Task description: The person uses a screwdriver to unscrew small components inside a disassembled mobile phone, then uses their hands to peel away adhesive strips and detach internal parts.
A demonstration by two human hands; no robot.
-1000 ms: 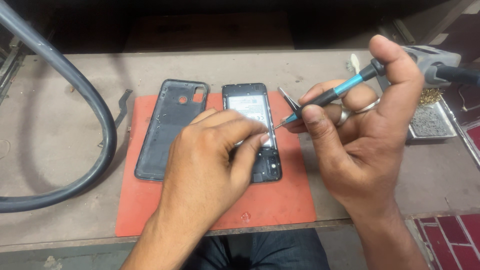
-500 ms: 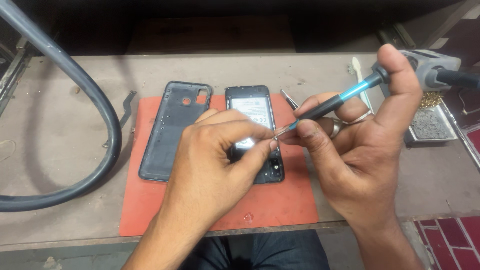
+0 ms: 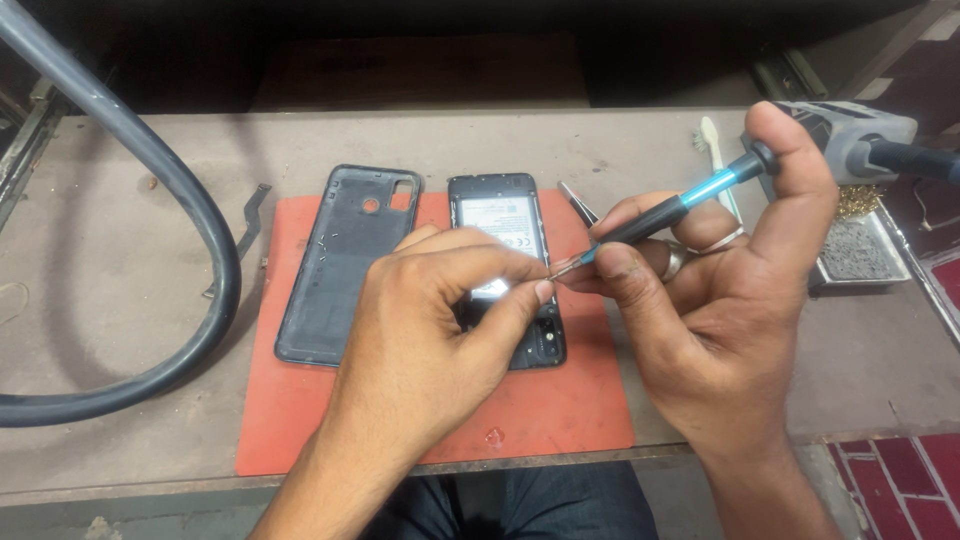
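Since a second ago, the right hand (image 3: pixel 720 300), clamped on the screwdriver (image 3: pixel 660 215), has brought its tip to the left hand (image 3: pixel 430 320) fingertips pinched together at nine o'clock, above the opened phone (image 3: pixel 505 225).

Evenly and fairly brightly lit from above, with soft shadows under both hands on the orange mat (image 3: pixel 330 420). Deep darkness beyond the far edge of the bench (image 3: pixel 640 140). Mild glare on the grey hose (image 3: pixel 150 150). Sharp at centre, slightly soft and bent toward the edges.
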